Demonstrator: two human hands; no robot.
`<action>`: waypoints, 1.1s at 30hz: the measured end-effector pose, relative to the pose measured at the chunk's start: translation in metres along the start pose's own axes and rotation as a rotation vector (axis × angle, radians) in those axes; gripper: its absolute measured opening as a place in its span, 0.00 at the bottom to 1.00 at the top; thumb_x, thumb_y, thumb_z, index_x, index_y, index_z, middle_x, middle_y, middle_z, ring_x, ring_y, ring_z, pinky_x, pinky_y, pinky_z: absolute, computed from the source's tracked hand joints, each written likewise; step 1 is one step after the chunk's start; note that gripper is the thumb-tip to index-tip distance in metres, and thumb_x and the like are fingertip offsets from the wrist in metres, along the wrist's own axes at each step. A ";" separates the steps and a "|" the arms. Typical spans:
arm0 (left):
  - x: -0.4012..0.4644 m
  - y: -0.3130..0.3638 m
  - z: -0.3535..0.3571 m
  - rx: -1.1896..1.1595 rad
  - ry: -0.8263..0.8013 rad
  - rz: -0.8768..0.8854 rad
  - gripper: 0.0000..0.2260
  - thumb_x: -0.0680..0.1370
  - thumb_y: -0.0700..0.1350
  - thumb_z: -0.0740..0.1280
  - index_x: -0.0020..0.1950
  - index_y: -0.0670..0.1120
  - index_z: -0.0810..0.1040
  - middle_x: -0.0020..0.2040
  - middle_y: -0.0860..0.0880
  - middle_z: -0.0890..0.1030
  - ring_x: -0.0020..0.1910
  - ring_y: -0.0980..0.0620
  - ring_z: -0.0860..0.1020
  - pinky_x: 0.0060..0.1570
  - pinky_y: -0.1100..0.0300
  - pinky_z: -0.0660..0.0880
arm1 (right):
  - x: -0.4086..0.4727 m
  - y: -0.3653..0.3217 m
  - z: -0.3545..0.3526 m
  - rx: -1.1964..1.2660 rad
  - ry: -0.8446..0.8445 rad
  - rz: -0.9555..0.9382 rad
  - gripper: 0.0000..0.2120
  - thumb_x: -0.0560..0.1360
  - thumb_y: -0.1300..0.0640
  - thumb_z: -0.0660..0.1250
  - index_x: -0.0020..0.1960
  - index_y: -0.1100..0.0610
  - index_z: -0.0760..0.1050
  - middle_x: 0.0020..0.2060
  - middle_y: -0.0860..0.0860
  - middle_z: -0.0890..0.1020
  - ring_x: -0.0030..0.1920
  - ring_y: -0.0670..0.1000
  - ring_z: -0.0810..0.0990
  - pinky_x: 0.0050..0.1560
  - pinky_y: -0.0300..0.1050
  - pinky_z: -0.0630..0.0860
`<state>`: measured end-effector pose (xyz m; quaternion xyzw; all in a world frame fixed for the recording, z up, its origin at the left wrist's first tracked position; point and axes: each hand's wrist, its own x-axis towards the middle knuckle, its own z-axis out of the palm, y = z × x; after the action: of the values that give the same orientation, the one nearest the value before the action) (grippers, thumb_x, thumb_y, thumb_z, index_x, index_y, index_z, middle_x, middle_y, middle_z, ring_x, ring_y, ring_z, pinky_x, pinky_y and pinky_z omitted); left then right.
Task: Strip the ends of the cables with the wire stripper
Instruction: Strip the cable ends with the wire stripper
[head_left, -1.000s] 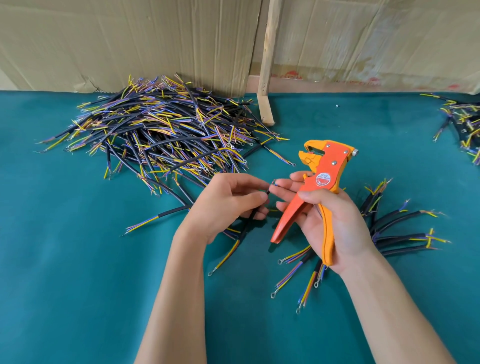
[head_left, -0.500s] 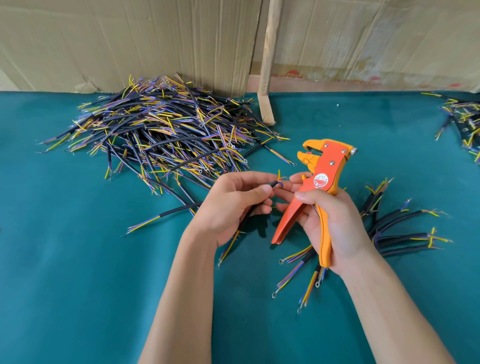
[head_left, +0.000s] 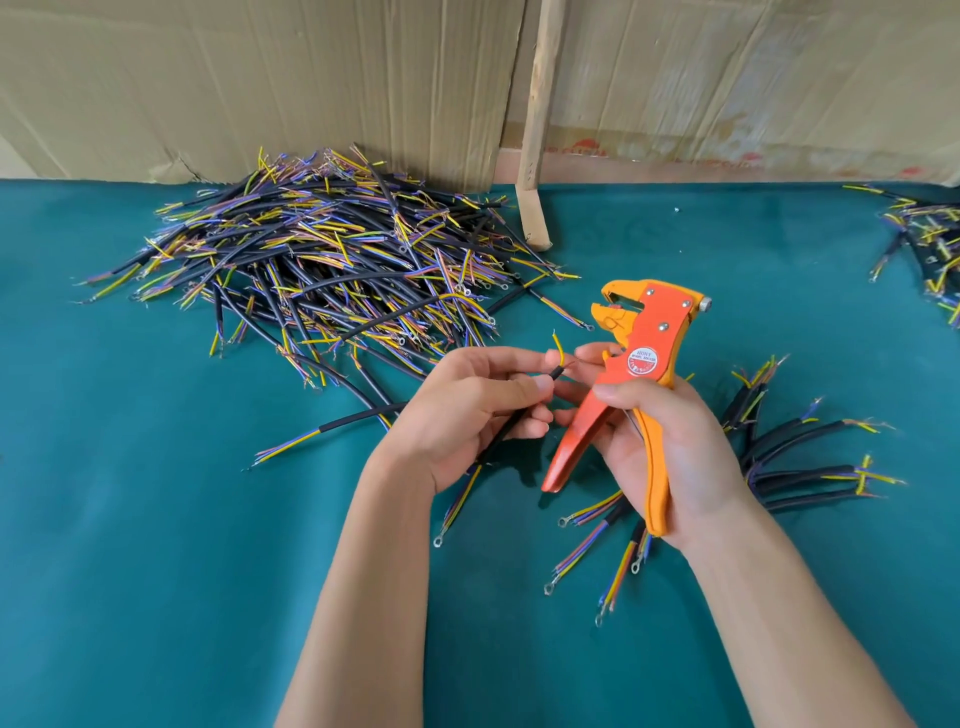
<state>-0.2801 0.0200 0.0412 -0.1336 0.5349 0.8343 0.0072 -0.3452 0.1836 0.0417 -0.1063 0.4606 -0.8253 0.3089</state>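
Observation:
My left hand (head_left: 467, 415) grips a black cable (head_left: 506, 436) whose top end sticks out between thumb and forefinger, a yellow core (head_left: 558, 351) curling up from it. Its lower end with a ring terminal hangs below the hand. My right hand (head_left: 670, 447) holds the orange and yellow wire stripper (head_left: 644, 358) upright by its handles, jaws pointing left just right of the cable's end. The fingertips of my right hand touch the cable's end. A big heap of cables (head_left: 332, 265) lies behind my left hand.
A small group of cables (head_left: 800, 457) lies under and right of my right hand on the teal table cover (head_left: 156, 519). More cables (head_left: 930, 244) lie at the far right edge. Cardboard sheets (head_left: 311, 78) and a wooden stick (head_left: 537, 130) stand along the back.
The cable has been pushed up through my left hand, so its yellow core now stands clear above the fingers. The stripper has stayed in about the same place.

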 end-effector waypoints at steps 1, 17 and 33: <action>0.001 0.000 0.000 0.005 0.010 0.000 0.10 0.79 0.31 0.66 0.59 0.35 0.80 0.35 0.47 0.79 0.31 0.54 0.80 0.32 0.66 0.77 | 0.000 0.000 0.000 -0.014 0.003 0.002 0.20 0.68 0.65 0.66 0.60 0.66 0.76 0.50 0.59 0.86 0.53 0.60 0.85 0.50 0.52 0.83; 0.002 0.001 0.004 -0.030 0.152 0.029 0.05 0.79 0.31 0.66 0.46 0.37 0.81 0.33 0.43 0.81 0.31 0.54 0.82 0.31 0.67 0.77 | 0.000 0.003 -0.003 -0.089 0.033 0.008 0.19 0.67 0.66 0.68 0.58 0.64 0.79 0.56 0.59 0.85 0.38 0.55 0.82 0.44 0.48 0.82; 0.007 -0.004 0.007 0.156 0.369 0.368 0.05 0.79 0.32 0.68 0.48 0.39 0.83 0.42 0.43 0.84 0.38 0.50 0.86 0.35 0.63 0.79 | -0.005 -0.005 -0.003 -0.023 -0.070 0.159 0.22 0.69 0.68 0.66 0.63 0.66 0.77 0.47 0.65 0.84 0.43 0.64 0.85 0.46 0.57 0.83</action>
<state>-0.2878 0.0269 0.0382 -0.1828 0.6052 0.7393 -0.2318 -0.3450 0.1906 0.0443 -0.1017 0.4662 -0.7886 0.3880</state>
